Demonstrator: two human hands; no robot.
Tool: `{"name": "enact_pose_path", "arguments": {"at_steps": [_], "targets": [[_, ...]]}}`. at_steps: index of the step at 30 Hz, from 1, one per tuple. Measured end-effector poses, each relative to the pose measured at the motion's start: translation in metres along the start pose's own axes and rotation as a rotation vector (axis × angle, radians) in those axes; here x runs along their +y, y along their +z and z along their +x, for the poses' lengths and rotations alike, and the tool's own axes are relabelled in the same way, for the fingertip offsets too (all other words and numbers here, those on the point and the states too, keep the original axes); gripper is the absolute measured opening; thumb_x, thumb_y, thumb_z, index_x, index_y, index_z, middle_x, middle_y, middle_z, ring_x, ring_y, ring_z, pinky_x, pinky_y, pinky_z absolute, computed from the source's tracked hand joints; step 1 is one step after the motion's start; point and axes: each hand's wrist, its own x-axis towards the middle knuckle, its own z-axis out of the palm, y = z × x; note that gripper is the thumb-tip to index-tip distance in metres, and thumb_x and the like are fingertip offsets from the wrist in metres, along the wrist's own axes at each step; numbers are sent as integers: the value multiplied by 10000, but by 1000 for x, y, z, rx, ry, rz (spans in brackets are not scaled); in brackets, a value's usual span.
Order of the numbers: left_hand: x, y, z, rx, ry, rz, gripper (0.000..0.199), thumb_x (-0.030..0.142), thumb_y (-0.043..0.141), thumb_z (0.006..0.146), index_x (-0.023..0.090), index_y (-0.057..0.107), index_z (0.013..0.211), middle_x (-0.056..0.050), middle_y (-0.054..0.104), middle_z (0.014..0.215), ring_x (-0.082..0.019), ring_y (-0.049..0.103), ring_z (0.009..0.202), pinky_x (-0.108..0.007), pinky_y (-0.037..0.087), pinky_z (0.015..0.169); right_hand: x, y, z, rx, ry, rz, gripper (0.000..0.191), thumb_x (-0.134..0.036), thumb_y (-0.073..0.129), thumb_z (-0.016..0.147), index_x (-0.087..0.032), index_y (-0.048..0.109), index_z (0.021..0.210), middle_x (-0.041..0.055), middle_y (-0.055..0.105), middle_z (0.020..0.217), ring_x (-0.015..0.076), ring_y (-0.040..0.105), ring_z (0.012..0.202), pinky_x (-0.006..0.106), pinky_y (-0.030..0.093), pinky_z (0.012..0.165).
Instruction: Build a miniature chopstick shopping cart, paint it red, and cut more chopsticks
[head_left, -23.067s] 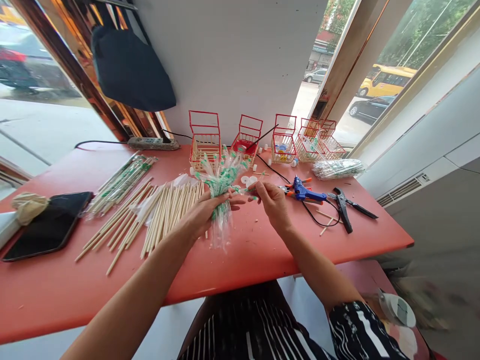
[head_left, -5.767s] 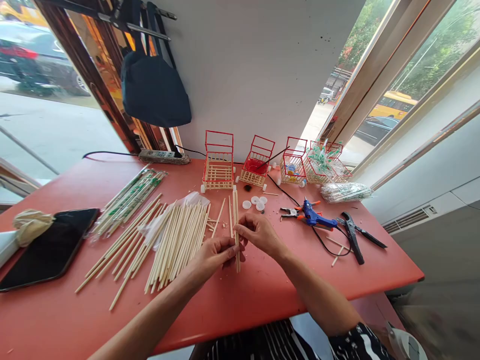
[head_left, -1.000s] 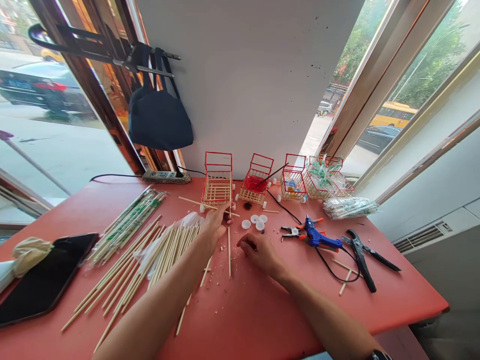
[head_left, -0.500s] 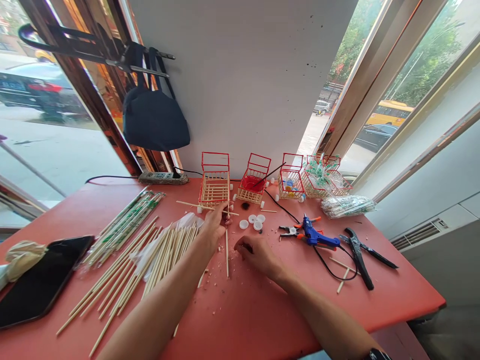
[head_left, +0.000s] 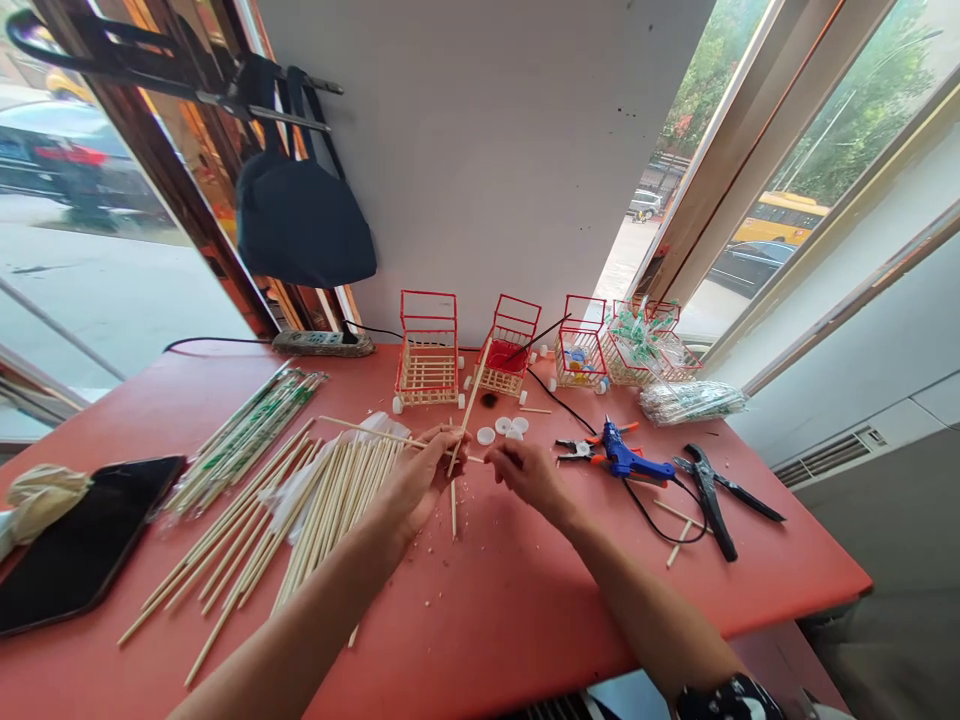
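Note:
My left hand (head_left: 421, 478) is closed around two thin wooden sticks that cross at its fingertips. One upright stick (head_left: 474, 393) slants up and to the right, in front of a small cart. The other, a level stick (head_left: 360, 428), runs sideways through the fingers. My right hand (head_left: 529, 480) is closed in a pinch at the right end of the level stick. Below the hands another stick (head_left: 453, 510) lies on the red table (head_left: 510, 620). White bottle caps (head_left: 486, 436) rest just beyond my right hand.
Stick-built carts (head_left: 429, 375) with red frames line the wall. Left are loose sticks (head_left: 337, 510), wrapped sticks (head_left: 244, 440) and a black tablet (head_left: 90, 540). To the right lie a blue glue gun (head_left: 630, 460) with its cord, pliers (head_left: 576, 450) and a black cutter (head_left: 709, 500).
The upright stick now rises from my left hand, which has come slightly nearer. My right hand has moved up to the end of the level stick. The view has shifted slightly.

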Motion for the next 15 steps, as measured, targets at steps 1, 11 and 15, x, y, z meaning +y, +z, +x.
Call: {"name": "enact_pose_path", "arguments": {"at_steps": [1,11,15], "targets": [[-1,-3,-9,-22,-9,28,242,297,863,588,149,718,713,-12,637,639,-120,590,613,-237,508,594,-1,-3,1,22,-9,7,288,-372,546,990,-176,720,869,-15,634,631,110,540,559,222,395,571],[-10,-20,-40,-76,-25,196,327,401,881,570,162,680,668,22,560,587,-31,337,395,-191,225,391,-45,-61,-33,372,-138,-178,332,-439,536,1013,-192,726,900,-2,655,677,124,596,587,233,440,599],[-13,-23,-43,-23,-31,265,371,441,905,499,153,717,637,15,540,565,-35,346,429,-180,206,405,-42,-134,-80,717,-97,-337,372,-490,508,1025,-205,735,950,23,684,720,166,632,650,275,505,660]]}}
